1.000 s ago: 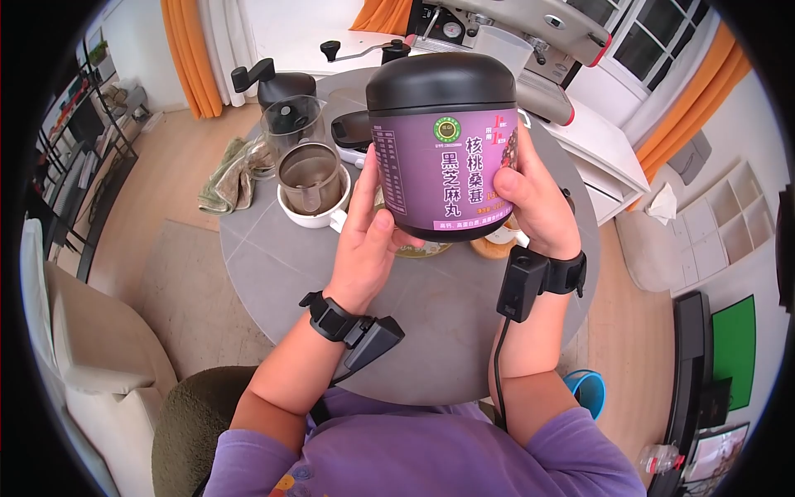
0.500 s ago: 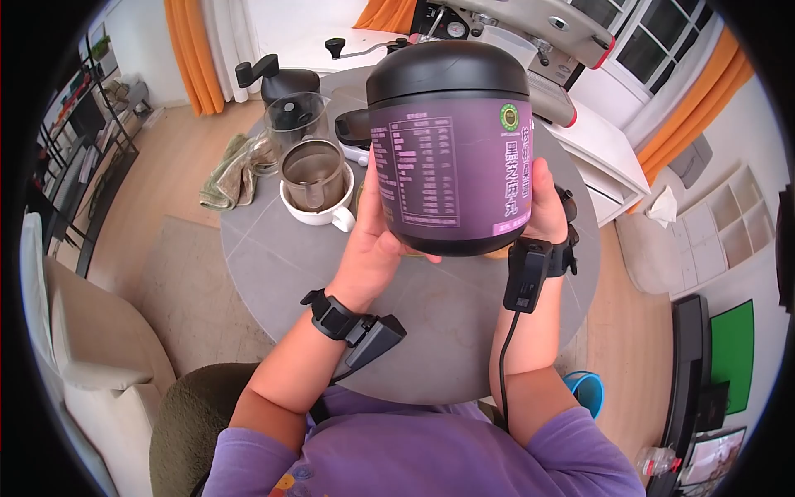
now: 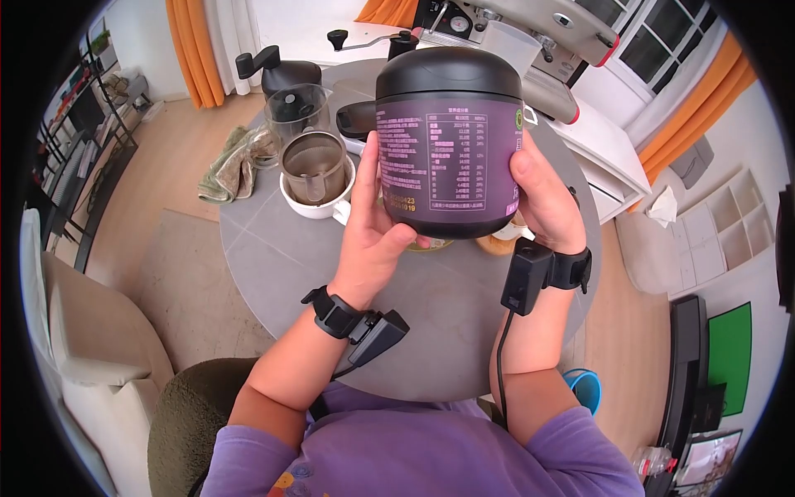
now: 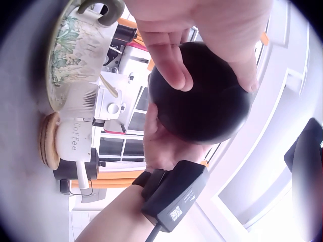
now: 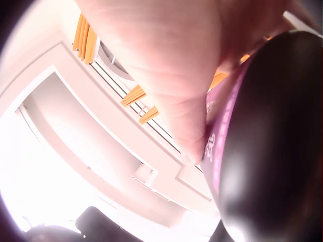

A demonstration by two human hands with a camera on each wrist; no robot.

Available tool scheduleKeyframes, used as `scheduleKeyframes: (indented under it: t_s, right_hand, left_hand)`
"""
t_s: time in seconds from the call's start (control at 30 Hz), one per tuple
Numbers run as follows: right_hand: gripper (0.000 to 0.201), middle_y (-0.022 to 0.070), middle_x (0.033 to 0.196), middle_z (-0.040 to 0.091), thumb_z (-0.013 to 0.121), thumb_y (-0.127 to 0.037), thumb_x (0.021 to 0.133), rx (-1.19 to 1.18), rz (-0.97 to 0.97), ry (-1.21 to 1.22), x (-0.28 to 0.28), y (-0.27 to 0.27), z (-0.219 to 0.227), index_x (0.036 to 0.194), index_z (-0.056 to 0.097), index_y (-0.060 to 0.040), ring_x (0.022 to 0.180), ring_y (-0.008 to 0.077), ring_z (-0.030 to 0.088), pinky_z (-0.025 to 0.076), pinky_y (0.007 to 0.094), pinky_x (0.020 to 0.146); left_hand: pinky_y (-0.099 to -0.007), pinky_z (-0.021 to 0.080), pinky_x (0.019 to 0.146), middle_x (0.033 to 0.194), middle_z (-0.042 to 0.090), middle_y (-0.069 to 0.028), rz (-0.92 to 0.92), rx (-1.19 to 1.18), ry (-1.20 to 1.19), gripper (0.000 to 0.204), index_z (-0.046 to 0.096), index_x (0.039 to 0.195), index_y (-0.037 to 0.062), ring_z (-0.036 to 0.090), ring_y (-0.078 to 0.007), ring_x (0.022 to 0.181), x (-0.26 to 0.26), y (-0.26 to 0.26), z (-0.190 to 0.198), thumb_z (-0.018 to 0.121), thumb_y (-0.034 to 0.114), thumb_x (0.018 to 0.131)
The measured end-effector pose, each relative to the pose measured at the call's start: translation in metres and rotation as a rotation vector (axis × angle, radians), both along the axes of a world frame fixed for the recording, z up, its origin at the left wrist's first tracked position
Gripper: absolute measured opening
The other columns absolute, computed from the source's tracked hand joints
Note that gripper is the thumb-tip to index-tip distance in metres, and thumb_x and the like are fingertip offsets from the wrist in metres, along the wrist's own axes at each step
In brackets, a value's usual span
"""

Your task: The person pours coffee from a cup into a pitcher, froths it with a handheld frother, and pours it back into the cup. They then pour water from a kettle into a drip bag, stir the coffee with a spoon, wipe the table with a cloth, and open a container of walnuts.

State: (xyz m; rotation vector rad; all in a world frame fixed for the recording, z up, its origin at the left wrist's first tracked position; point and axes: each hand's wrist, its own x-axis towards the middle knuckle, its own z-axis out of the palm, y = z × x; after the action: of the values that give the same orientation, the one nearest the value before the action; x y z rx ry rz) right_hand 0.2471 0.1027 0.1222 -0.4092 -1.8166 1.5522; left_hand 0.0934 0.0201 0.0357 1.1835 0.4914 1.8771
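Note:
A big plastic jar with a black lid and purple label is held upright above the round grey table, its printed nutrition table facing the head camera. My left hand holds it low on the left, thumb near the bottom edge and fingers along the side. On the opposite side my right hand grips the jar, with the thumb up against the label's edge. The left wrist view looks up at the jar's black base, with fingers of both hands around it. In the right wrist view, the right thumb touches the jar's side.
On the table stand a white cup holding a tinted clear vessel, a black grinder and a folded towel. A "Coffee" mug and patterned tray sit beneath the jar. An espresso machine stands behind.
The jar has turned to the right between my hands: the front lettering has gone round the right side and the nutrition table now faces me. My right thumb has shifted to the label's edge.

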Motion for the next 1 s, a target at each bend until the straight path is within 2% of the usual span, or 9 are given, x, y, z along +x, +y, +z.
scheduleKeyframes:
  t_s: [0.1, 0.43, 0.5, 0.57, 0.6, 0.7, 0.83, 0.9, 1.0]
  right_hand:
    - [0.086, 0.0103, 0.128, 0.039, 0.064, -0.047, 0.075, 0.069, -0.052, -0.047, -0.002, -0.002, 0.003, 0.135, 0.023, -0.002, 0.119, 0.019, 0.036, 0.027, 0.0291, 0.099]
    - [0.091, 0.0097, 0.128, 0.041, 0.068, -0.05, 0.069, -0.175, 0.162, 0.135, 0.011, 0.023, -0.023, 0.134, 0.025, -0.0021, 0.117, 0.0164, 0.039, 0.034, 0.0283, 0.095]
    - [0.084, 0.0096, 0.126, 0.044, 0.067, -0.048, 0.071, -0.19, 0.206, 0.168, 0.013, 0.028, -0.032, 0.131, 0.031, -0.0007, 0.114, 0.0162, 0.044, 0.037, 0.0295, 0.093]
    - [0.074, 0.0093, 0.123, 0.048, 0.065, -0.045, 0.075, -0.278, 0.288, 0.274, 0.013, 0.03, -0.04, 0.127, 0.037, -0.0003, 0.11, 0.0167, 0.049, 0.04, 0.0302, 0.092]
    - [0.065, 0.0095, 0.12, 0.051, 0.062, -0.042, 0.078, -0.401, 0.716, 0.483, 0.006, 0.034, -0.035, 0.124, 0.041, -0.0002, 0.108, 0.017, 0.05, 0.041, 0.0311, 0.091]
    - [0.064, 0.0096, 0.12, 0.051, 0.061, -0.041, 0.08, -0.411, 0.672, 0.462, 0.007, 0.037, -0.038, 0.125, 0.04, -0.0002, 0.108, 0.0168, 0.05, 0.041, 0.031, 0.091]
    - [0.064, 0.0091, 0.122, 0.049, 0.059, -0.041, 0.081, -0.381, 0.654, 0.426, 0.008, 0.039, -0.037, 0.127, 0.038, -0.0007, 0.11, 0.0165, 0.048, 0.038, 0.031, 0.093]
    - [0.066, 0.0083, 0.124, 0.047, 0.057, -0.041, 0.082, -0.223, 0.307, 0.254, 0.01, 0.034, -0.034, 0.129, 0.035, -0.0012, 0.113, 0.016, 0.045, 0.035, 0.0307, 0.096]
    - [0.066, 0.0079, 0.126, 0.045, 0.056, -0.041, 0.083, -0.235, 0.309, 0.237, 0.013, 0.039, -0.038, 0.131, 0.032, -0.0016, 0.115, 0.0157, 0.043, 0.032, 0.0302, 0.097]
  left_hand:
    - [-0.0212, 0.051, 0.053, 0.134, 0.031, -0.0091, 0.131, -0.059, 0.063, 0.104, 0.002, 0.14, 0.0121, 0.054, -0.0157, 0.097, 0.005, 0.0, 0.002, 0.069, 0.048, 0.068]
    - [-0.0219, 0.051, 0.054, 0.137, 0.026, -0.0105, 0.14, -0.018, 0.111, 0.107, 0.0, 0.14, 0.0123, 0.053, -0.0173, 0.099, 0.003, 0.0, -0.002, 0.073, 0.039, 0.067]
    - [-0.0236, 0.052, 0.068, 0.144, 0.011, -0.0063, -0.08, 0.031, -0.036, 0.109, -0.005, 0.14, 0.0132, 0.045, -0.0186, 0.112, 0.004, -0.001, -0.002, 0.075, 0.012, 0.066]
    - [-0.0247, 0.052, 0.071, 0.144, 0.01, -0.0065, -0.084, 0.04, -0.017, 0.109, -0.006, 0.14, 0.0135, 0.042, -0.0188, 0.115, 0.003, -0.001, -0.005, 0.075, 0.009, 0.066]
    - [-0.0257, 0.052, 0.073, 0.145, 0.009, -0.0067, -0.089, 0.049, 0.003, 0.109, -0.006, 0.14, 0.0139, 0.039, -0.019, 0.118, 0.003, -0.001, -0.006, 0.074, 0.006, 0.066]
    - [-0.0259, 0.054, 0.056, 0.137, 0.027, -0.0092, -0.024, 0.014, -0.002, 0.11, -0.009, 0.139, 0.0207, 0.052, -0.0213, 0.103, 0.006, -0.001, -0.004, 0.074, 0.033, 0.068]
    - [-0.0256, 0.053, 0.056, 0.136, 0.028, -0.0095, 0.027, 0.025, 0.011, 0.11, -0.009, 0.139, 0.0201, 0.053, -0.0214, 0.102, 0.008, -0.001, -0.003, 0.074, 0.033, 0.068]
    - [-0.025, 0.053, 0.056, 0.136, 0.029, -0.0096, 0.017, 0.018, 0.024, 0.109, -0.009, 0.139, 0.0196, 0.053, -0.021, 0.102, 0.007, -0.003, 0.001, 0.073, 0.033, 0.069]
    - [-0.0246, 0.053, 0.056, 0.135, 0.029, -0.0096, 0.012, -0.008, 0.032, 0.108, -0.009, 0.139, 0.0193, 0.053, -0.0205, 0.101, 0.007, -0.003, 0.001, 0.073, 0.033, 0.069]
